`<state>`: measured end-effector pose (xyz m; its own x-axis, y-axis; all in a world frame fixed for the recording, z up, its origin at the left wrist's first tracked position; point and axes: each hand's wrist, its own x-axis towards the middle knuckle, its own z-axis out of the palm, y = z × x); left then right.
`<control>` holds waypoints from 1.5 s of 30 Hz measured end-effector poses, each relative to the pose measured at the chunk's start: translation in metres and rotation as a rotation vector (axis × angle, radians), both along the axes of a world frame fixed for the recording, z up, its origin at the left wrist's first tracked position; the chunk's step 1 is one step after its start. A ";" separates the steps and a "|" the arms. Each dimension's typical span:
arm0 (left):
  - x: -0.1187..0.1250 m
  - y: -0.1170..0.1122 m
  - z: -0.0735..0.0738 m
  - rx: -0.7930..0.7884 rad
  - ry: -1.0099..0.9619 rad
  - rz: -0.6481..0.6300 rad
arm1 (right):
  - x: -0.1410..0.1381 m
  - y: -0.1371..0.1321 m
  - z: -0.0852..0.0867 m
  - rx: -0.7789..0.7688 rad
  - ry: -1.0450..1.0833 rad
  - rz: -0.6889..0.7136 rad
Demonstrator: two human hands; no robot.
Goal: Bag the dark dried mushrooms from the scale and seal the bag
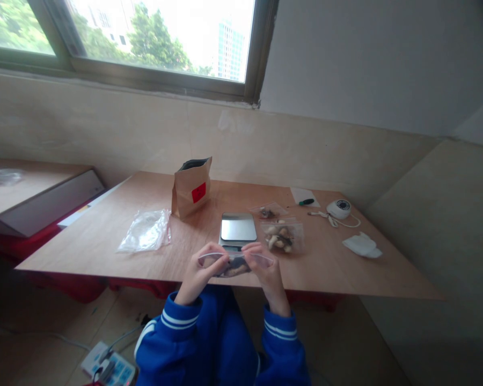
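Between my two hands, at the table's front edge, is a clear zip bag with dark and brownish pieces inside. My left hand pinches the left part of its top edge, thumb toward the middle. My right hand grips the right part of the same edge. Just beyond the bag stands a small kitchen scale with a bare steel plate; its display is partly covered by my fingers. To the right of the scale lies a filled zip bag of pale and dark dried pieces, with a smaller zip bag behind it.
An upright brown paper bag with a red label stands open at the back left. Flat clear plastic bags lie left. At right are a green-handled screwdriver, a white dome camera with its cable, and a crumpled white wrapper.
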<state>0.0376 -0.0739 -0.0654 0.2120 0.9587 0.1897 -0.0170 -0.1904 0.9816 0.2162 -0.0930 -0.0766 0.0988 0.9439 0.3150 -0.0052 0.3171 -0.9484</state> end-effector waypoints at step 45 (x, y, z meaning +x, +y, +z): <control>0.007 0.000 -0.005 0.259 0.161 0.101 | -0.014 0.003 -0.003 -0.026 0.031 0.006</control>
<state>0.0444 -0.0741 -0.0702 0.1652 0.9005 0.4023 0.1665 -0.4275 0.8885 0.2024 -0.0899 -0.0791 0.1026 0.9522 0.2876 -0.0360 0.2925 -0.9556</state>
